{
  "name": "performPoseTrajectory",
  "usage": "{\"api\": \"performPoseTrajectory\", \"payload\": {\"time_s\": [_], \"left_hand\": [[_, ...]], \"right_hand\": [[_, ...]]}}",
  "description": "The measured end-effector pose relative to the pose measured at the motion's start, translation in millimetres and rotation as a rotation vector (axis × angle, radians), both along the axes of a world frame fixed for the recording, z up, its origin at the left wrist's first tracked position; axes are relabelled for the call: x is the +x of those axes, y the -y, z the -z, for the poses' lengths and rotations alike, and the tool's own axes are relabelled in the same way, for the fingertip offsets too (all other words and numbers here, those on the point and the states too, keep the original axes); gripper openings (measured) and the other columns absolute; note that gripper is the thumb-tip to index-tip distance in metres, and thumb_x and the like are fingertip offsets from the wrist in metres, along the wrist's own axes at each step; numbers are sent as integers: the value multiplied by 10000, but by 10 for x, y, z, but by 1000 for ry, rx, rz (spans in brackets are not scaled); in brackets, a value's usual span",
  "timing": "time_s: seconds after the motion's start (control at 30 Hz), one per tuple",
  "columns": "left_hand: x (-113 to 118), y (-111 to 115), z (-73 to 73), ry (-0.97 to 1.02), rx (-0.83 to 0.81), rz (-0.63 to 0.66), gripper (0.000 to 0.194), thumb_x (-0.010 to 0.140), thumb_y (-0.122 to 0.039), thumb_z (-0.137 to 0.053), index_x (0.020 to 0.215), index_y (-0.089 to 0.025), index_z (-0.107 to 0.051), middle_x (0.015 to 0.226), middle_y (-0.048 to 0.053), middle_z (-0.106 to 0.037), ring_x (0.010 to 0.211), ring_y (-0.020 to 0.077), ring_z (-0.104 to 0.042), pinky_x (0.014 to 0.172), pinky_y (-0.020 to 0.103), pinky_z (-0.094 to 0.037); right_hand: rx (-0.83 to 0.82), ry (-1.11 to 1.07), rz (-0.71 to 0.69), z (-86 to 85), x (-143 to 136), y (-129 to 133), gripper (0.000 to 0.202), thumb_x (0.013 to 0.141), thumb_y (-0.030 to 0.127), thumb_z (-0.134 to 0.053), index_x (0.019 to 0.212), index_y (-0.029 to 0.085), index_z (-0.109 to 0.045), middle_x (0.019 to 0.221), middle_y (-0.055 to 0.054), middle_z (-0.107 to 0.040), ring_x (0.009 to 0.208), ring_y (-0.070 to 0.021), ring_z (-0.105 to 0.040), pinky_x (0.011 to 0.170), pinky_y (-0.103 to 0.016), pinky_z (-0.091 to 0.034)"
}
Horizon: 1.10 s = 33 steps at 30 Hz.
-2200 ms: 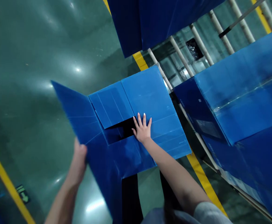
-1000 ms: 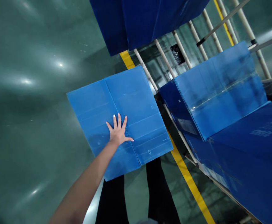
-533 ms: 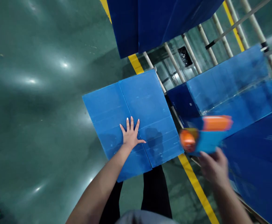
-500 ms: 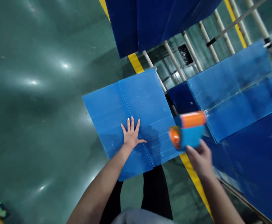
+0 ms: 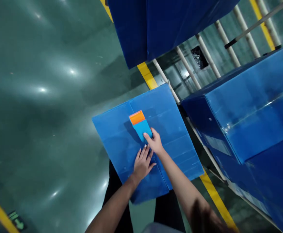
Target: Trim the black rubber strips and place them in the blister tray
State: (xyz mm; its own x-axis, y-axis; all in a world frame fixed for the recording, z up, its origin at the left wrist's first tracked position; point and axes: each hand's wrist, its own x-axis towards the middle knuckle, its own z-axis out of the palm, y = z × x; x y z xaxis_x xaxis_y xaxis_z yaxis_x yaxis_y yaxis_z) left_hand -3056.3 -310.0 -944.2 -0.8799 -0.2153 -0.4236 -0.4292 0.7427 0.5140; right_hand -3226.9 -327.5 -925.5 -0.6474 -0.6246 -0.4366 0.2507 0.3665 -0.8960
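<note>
In front of my legs is a blue box (image 5: 177,136), with a centre seam running down its top. My left hand (image 5: 142,163) lies on that top over the seam, palm down, fingers stretched out. Just beyond its fingertips, my right hand (image 5: 154,140) grips a blue and orange tape dispenser (image 5: 141,127) by the near end. The orange end points away from me, above or at the seam; whether it touches the box I cannot tell. My right fingers partly hide the dispenser's near end.
Large blue boxes (image 5: 255,103) stand on the right, and another blue box (image 5: 170,26) is at the top. Between them run pale rack bars (image 5: 188,66). Yellow lines (image 5: 147,76) cross the green floor (image 5: 46,136), and a green arrow sign (image 5: 17,220) lies lower left.
My right hand has brought the tape dispenser left from beside the box to over its centre seam. My left hand has stayed flat on the top, its fingers now closer together.
</note>
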Motion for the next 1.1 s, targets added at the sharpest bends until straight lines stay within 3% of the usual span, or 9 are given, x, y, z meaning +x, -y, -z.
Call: {"api": "performPoseTrajectory", "payload": {"time_s": [0.1,0.2,0.23,0.3,0.33,0.4,0.57,0.73,1.1], "left_hand": [[43,772,-74,-102,108,-31,374,972,-305,-387,1234,-271,-652,1289,83,-651,1241,231,-567,1059,428,-420],[-266,1763,-87,-130,-102,-470,319,970,-356,-420,1146,-244,-662,1188,88,-672,1178,241,-573,1054,446,-395],[-434,2075,-67,-160,-130,-534,326,957,-401,-458,1171,-233,-639,1227,96,-641,1206,243,-544,1059,438,-390],[-792,2590,6,-178,-110,-520,384,885,-476,-588,1174,-225,-617,1315,105,-574,1257,259,-492,1068,428,-380],[-952,2779,54,-151,-52,-452,387,835,-486,-656,1121,-227,-622,1321,99,-565,1270,268,-477,1068,428,-379],[-1180,3019,153,-90,91,-357,363,770,-463,-734,1012,-223,-608,1265,77,-594,1231,266,-504,1040,415,-404],[-1271,3128,297,-31,279,-328,307,747,-404,-757,847,-201,-550,1167,51,-641,1108,231,-589,975,375,-452],[-1270,3152,303,51,268,-436,299,759,-397,-749,811,-203,-528,1149,44,-682,1069,237,-626,933,390,-477],[-1354,3082,250,66,170,-400,336,777,-409,-743,853,-206,-487,1187,66,-643,1128,259,-593,917,396,-474]], "right_hand": [[42,14,2,32,1,5,494,755,665,-631,664,217,-443,599,49,-362,572,-110,-336,520,-245,-316],[85,23,4,19,26,28,492,760,670,-630,674,212,-474,607,36,-399,581,-118,-361,533,-249,-341],[97,26,3,9,38,37,492,760,673,-629,678,210,-485,609,31,-414,584,-122,-373,536,-250,-353],[121,30,5,-16,62,51,497,764,687,-616,691,208,-501,617,22,-443,591,-130,-395,540,-252,-376],[132,29,7,-32,70,55,499,770,693,-606,701,208,-508,622,17,-455,594,-133,-406,541,-252,-384],[155,26,9,-67,76,57,502,778,700,-590,719,207,-523,633,9,-477,600,-140,-422,545,-254,-400],[187,17,-12,-127,66,62,514,774,714,-583,783,201,-582,647,-2,-515,603,-147,-444,555,-261,-433],[208,14,-27,-106,80,57,497,758,693,-618,683,209,-532,610,7,-468,588,-144,-420,550,-262,-419],[197,17,-43,-80,44,76,485,771,666,-619,656,208,-507,609,9,-443,587,-140,-400,549,-261,-408]]}}
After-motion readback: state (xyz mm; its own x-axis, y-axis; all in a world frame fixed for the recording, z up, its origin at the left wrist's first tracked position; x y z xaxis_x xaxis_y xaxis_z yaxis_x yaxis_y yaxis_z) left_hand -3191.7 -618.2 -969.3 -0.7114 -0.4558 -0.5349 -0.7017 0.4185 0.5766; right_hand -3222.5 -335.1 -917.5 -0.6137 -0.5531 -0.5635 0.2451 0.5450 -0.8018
